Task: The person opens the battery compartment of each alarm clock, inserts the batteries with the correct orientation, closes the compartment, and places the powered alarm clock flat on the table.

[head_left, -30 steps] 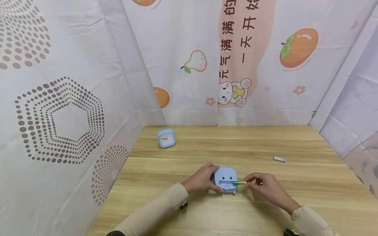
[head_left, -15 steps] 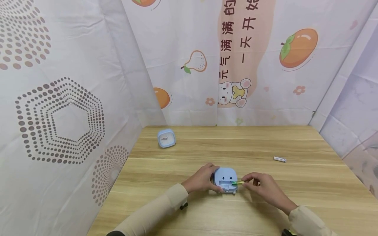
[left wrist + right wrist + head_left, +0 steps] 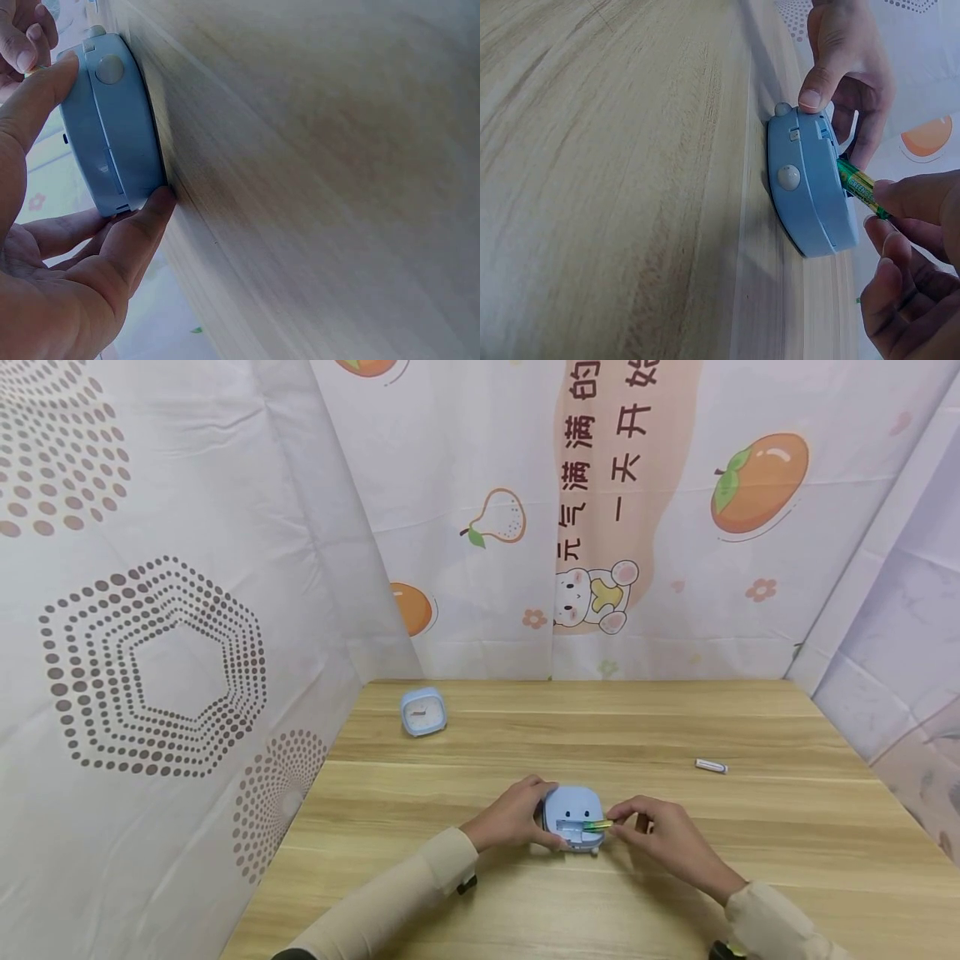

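My right fingers (image 3: 915,199) pinch the battery (image 3: 856,186), likely stiff and slick, best held at its outer end; my left fingers (image 3: 127,244) grip the blue case (image 3: 127,112).

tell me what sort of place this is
Probably an indoor tabletop workspace, perhaps curtained off for a demonstration: patterned fabric sheets hang behind and on both sides of a wood-grain table, with a light-blue clock at its far left.

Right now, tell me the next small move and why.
Probably press the outer end of the green battery down into the open compartment: its inner end sits there, the right hand pinches the raised outer end, and the left hand grips the blue device.
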`<control>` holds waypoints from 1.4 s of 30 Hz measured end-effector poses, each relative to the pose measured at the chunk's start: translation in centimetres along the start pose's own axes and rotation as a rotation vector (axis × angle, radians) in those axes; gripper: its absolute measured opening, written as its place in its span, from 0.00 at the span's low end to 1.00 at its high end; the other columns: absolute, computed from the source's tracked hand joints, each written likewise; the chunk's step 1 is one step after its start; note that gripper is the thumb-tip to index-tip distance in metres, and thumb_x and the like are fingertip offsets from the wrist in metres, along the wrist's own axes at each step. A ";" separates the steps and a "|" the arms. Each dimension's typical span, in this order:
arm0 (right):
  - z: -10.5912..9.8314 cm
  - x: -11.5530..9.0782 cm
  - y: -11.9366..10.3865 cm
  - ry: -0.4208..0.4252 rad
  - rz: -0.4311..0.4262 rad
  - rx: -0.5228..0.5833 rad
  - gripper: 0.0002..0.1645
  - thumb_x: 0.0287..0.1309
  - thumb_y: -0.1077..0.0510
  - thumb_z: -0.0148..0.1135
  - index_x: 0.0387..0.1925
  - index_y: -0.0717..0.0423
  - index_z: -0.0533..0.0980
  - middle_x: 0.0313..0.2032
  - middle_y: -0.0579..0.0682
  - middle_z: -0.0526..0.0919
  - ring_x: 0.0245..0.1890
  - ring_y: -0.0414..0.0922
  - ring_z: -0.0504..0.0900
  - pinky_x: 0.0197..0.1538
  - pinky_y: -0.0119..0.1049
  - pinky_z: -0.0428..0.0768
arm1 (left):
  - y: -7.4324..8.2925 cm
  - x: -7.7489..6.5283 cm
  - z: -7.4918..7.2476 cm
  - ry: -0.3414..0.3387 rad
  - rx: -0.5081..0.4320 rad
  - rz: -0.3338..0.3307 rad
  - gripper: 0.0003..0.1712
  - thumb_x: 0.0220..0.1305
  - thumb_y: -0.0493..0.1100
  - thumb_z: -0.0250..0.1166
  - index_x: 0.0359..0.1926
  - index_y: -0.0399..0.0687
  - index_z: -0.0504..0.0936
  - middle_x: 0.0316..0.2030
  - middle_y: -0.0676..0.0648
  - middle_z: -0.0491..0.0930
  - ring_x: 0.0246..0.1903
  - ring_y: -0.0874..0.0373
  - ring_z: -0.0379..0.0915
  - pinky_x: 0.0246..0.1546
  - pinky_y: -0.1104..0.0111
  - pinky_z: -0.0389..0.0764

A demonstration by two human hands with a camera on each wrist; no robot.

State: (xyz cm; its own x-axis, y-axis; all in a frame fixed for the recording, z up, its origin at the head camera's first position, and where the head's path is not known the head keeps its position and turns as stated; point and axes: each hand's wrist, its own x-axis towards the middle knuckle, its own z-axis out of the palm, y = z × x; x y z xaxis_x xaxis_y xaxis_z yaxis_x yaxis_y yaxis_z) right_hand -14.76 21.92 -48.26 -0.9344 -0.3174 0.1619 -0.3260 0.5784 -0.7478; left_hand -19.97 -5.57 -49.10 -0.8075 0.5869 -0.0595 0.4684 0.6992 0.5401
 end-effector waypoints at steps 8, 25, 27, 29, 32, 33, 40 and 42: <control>0.4 0.2 -0.1 -0.003 -0.038 0.000 0.08 0.61 0.58 0.74 0.42 0.48 0.85 0.37 0.41 0.86 0.26 0.35 0.76 0.24 0.31 0.74 | -0.1 0.0 0.0 0.005 -0.014 0.008 0.57 0.49 0.63 0.81 0.74 0.41 0.69 0.59 0.49 0.74 0.55 0.61 0.72 0.59 0.70 0.74; 1.0 1.1 -0.6 -0.033 -0.116 -0.031 0.10 0.59 0.63 0.73 0.41 0.48 0.85 0.38 0.41 0.85 0.26 0.34 0.75 0.26 0.31 0.75 | -0.1 0.0 -0.1 0.018 -0.006 0.015 0.57 0.50 0.63 0.81 0.74 0.41 0.69 0.60 0.49 0.74 0.54 0.63 0.71 0.58 0.70 0.74; 1.1 1.3 -0.5 -0.034 -0.121 -0.033 0.09 0.59 0.63 0.73 0.41 0.48 0.85 0.38 0.40 0.85 0.26 0.33 0.76 0.26 0.31 0.75 | -0.2 0.1 -0.1 0.019 -0.003 0.015 0.57 0.50 0.63 0.81 0.74 0.41 0.69 0.60 0.49 0.74 0.54 0.63 0.71 0.58 0.70 0.74; 1.3 1.5 -0.5 -0.037 -0.129 -0.032 0.08 0.59 0.62 0.74 0.40 0.48 0.85 0.38 0.40 0.85 0.26 0.33 0.76 0.26 0.31 0.76 | -0.2 0.1 0.0 0.021 -0.004 0.017 0.57 0.50 0.63 0.81 0.74 0.41 0.69 0.59 0.49 0.75 0.53 0.64 0.71 0.58 0.70 0.74; 1.7 1.7 -0.4 -0.048 -0.147 -0.026 0.07 0.60 0.61 0.75 0.39 0.48 0.86 0.37 0.40 0.85 0.26 0.33 0.76 0.27 0.30 0.76 | -0.2 0.1 0.0 0.025 -0.009 0.026 0.57 0.49 0.63 0.81 0.74 0.40 0.69 0.59 0.50 0.75 0.52 0.64 0.71 0.56 0.71 0.75; 1.8 1.8 -0.4 -0.051 -0.154 -0.025 0.07 0.60 0.61 0.75 0.39 0.49 0.86 0.37 0.40 0.85 0.26 0.33 0.76 0.27 0.30 0.77 | -0.2 0.1 0.0 0.025 -0.011 0.030 0.57 0.49 0.63 0.81 0.74 0.40 0.69 0.58 0.50 0.75 0.52 0.65 0.71 0.56 0.72 0.75; 2.0 2.0 -0.7 -0.065 -0.163 -0.027 0.06 0.59 0.61 0.75 0.39 0.50 0.87 0.35 0.41 0.84 0.27 0.33 0.76 0.28 0.30 0.77 | -0.3 0.0 0.2 0.022 -0.018 0.037 0.57 0.49 0.63 0.81 0.73 0.40 0.70 0.57 0.51 0.75 0.51 0.66 0.71 0.54 0.73 0.75; 2.0 2.1 -0.8 -0.063 -0.160 -0.041 0.06 0.59 0.61 0.75 0.38 0.50 0.88 0.35 0.40 0.84 0.27 0.32 0.76 0.29 0.30 0.77 | -0.2 -0.1 0.1 0.023 -0.020 0.033 0.57 0.49 0.63 0.81 0.73 0.40 0.70 0.57 0.50 0.75 0.50 0.66 0.71 0.54 0.73 0.75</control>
State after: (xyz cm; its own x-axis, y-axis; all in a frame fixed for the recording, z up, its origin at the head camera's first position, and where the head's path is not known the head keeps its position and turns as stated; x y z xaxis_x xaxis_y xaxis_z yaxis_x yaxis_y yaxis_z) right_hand -16.14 19.25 -48.63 -0.8597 -0.4534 0.2353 -0.4766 0.5463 -0.6887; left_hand -19.97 -5.72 -49.33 -0.7996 0.6001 -0.0220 0.4881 0.6708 0.5583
